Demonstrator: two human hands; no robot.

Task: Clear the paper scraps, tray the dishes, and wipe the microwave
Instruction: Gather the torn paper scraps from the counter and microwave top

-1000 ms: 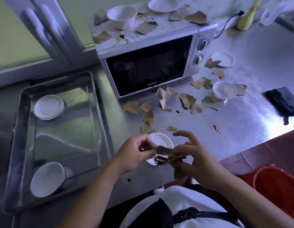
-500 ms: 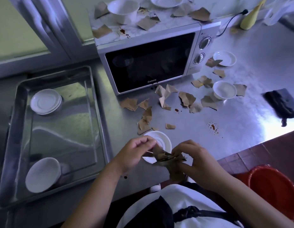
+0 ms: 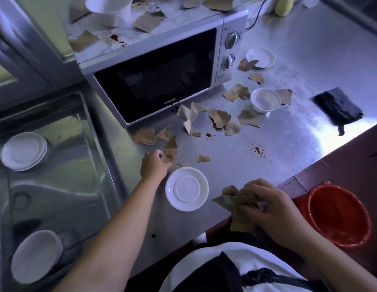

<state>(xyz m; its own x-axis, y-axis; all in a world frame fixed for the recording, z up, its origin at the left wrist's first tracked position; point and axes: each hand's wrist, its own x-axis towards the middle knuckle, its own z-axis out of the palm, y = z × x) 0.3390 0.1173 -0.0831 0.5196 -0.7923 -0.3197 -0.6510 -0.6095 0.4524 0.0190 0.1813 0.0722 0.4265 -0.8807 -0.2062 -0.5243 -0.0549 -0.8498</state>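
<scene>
My left hand (image 3: 153, 165) reaches forward over the steel counter and pinches a brown paper scrap (image 3: 170, 149) just above a white saucer (image 3: 187, 189). My right hand (image 3: 267, 205) grips a bunch of collected scraps (image 3: 234, 202) at the counter's front edge. More scraps (image 3: 220, 119) lie in front of the white microwave (image 3: 153, 81), and several lie on its stained top. A small bowl (image 3: 266, 100) and a small dish (image 3: 260, 57) stand to the microwave's right. The metal tray (image 3: 82, 131) at the left holds stacked saucers (image 3: 23, 151) and a bowl (image 3: 35, 257).
A red bin (image 3: 339, 216) stands on the floor at the lower right. A dark cloth (image 3: 338, 108) lies near the counter's right edge. Red sauce spots (image 3: 257, 149) mark the counter. A white bowl (image 3: 109, 9) sits on the microwave top.
My hands have parted: the left has gone forward to a scrap beyond the saucer, and the right has drawn back to the right with the bunch of scraps. The view has shifted closer.
</scene>
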